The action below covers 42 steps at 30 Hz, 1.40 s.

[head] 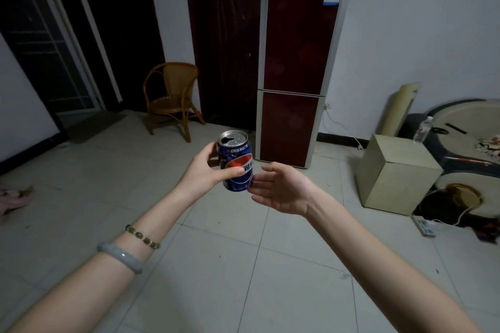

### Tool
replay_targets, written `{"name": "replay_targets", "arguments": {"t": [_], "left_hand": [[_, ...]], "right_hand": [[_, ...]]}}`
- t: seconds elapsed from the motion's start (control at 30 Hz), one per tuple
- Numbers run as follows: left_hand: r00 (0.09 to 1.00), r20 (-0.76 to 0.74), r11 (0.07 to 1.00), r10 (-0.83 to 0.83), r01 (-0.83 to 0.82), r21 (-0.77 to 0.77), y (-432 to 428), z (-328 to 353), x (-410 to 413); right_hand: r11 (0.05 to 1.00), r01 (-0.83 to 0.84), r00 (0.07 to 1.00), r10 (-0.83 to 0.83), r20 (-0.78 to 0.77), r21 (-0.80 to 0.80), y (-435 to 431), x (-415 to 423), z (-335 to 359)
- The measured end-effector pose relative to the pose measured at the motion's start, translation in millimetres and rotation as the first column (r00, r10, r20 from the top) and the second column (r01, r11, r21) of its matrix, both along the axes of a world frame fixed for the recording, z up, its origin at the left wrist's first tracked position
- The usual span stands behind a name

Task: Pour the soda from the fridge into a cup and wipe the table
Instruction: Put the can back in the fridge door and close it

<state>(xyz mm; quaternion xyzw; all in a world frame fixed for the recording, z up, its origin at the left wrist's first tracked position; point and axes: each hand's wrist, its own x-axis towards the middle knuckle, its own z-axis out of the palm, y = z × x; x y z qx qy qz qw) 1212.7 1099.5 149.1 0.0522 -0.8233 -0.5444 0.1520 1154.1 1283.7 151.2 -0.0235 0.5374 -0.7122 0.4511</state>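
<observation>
Fig. 1. My left hand (208,170) gripping soda can (238,162), thumb lying across label, fingers curling behind. Can being held in air in front of fridge (297,62), toward its lower left, mouth open, body tilting slightly. My right hand (281,186) hanging released, fingers relaxed, tips just beside can's lower side. Fridge doors standing closed. Left of fridge, rattan chair (173,97) sitting; right of fridge, beige box (395,173).

Dim, flat, cool light fills the room, no source in sight; the white walls (405,21) read grey. Corners of the frame darken. Left of the fridge (293,62) the doors (224,35) sink to near black and their frames tilt with wide-angle bending. In front of the fridge the soda can (238,167) gleams faintly on its lid, in sharp focus.
</observation>
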Motion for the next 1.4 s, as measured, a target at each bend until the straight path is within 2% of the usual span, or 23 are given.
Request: {"name": "replay_targets", "arguments": {"t": [0.43,0.77,1.17,1.4], "left_hand": [[1.000,0.012,1.000,-0.019,0.019,0.002,-146.9,-3.9,-162.2],[0.999,0.042,0.996,-0.029,0.025,0.081,-257.7,-8.1,-281.4],[0.967,0.025,0.966,-0.255,0.253,0.060,-393.4,4.3,-474.5],[0.936,0.018,0.934,-0.352,0.350,0.066,-435.2,11.3,-569.8]], "right_hand": [[0.998,0.049,0.998,-0.047,0.045,-0.033,-149.9,-166.3,-12.7],[0.996,0.089,0.995,-0.088,0.055,-0.015,-257.3,-277.2,-8.2],[0.951,0.307,0.950,-0.305,0.072,-0.029,-390.7,-434.7,-6.7],[0.902,0.431,0.899,-0.427,0.097,-0.034,-434.3,-509.0,-0.1]]}}
